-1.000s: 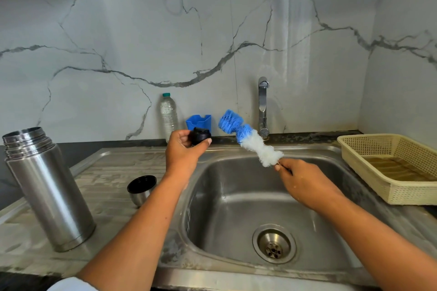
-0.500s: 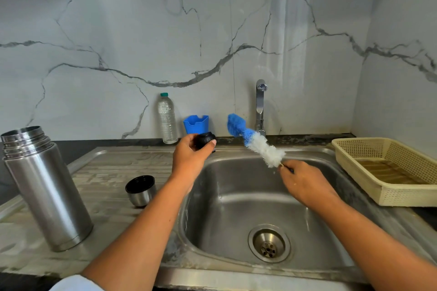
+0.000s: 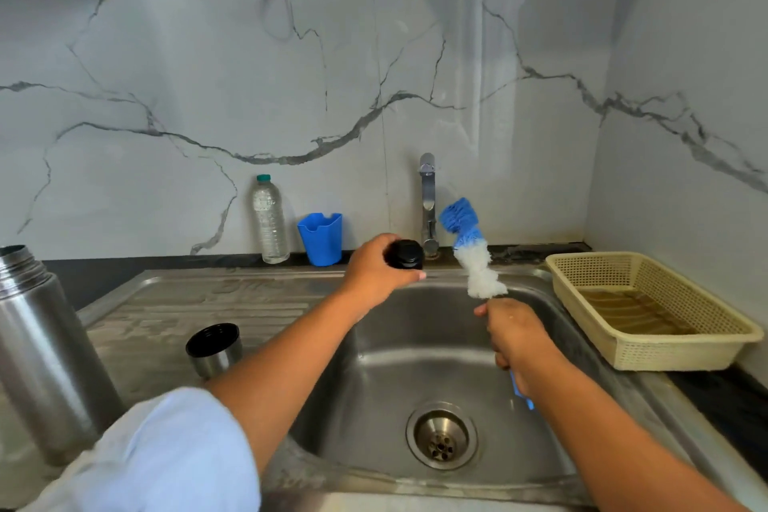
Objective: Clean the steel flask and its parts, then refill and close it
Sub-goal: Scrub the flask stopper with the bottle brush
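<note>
The open steel flask [image 3: 39, 349] stands upright at the far left of the drainboard. Its steel cup lid [image 3: 214, 349] lies on the drainboard, dark inside showing. My left hand [image 3: 376, 272] grips the black stopper [image 3: 405, 254] above the sink's back rim, just left of the tap. My right hand [image 3: 515, 339] holds the handle of a bottle brush [image 3: 471, 254] over the basin. The brush's white and blue bristles point up, close to the right of the tap. The blue handle end pokes out below my fist.
The steel sink [image 3: 415, 353] has a drain [image 3: 441, 434] at the front. The tap [image 3: 428, 204] rises at the back, with no water running. A clear plastic bottle [image 3: 270, 220] and blue holder [image 3: 321, 238] stand by the wall. A cream basket [image 3: 648, 310] sits at the right.
My left hand carried the stopper rightward to the tap. My right hand swung the brush upright, its bristle head now right of the tap.
</note>
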Tool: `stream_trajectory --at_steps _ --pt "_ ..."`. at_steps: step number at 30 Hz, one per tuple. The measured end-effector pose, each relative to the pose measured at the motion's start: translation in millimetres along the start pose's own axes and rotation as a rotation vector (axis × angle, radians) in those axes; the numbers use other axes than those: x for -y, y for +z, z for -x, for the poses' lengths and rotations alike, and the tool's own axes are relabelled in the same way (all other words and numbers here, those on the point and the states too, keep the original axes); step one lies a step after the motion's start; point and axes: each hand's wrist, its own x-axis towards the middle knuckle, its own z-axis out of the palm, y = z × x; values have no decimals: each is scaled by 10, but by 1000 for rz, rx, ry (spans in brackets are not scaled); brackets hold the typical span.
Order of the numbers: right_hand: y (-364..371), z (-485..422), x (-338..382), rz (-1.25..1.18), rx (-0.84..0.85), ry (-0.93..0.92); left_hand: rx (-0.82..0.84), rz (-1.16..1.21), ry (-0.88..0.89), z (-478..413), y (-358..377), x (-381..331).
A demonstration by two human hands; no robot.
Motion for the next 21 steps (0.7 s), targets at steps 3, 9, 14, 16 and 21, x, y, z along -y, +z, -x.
stream_trajectory --at_steps 3,9,14,16,21 --pt "1 -19 26 -51 -12 13 100 -150 99 -272 239 -137" --pt "-48 -131 -5 -84 -46 -14 244 -536 227 -760 593 -168" --pt "-25 -214 -12 -72 -50 -47 272 -925 348 -977 673 -56" --pt "-11 -257 -19 -56 -67 -57 280 -1061 381 -1014 632 0" --pt "-31 -288 -42 -58 -85 -72 227 -1079 402 -986 598 53"
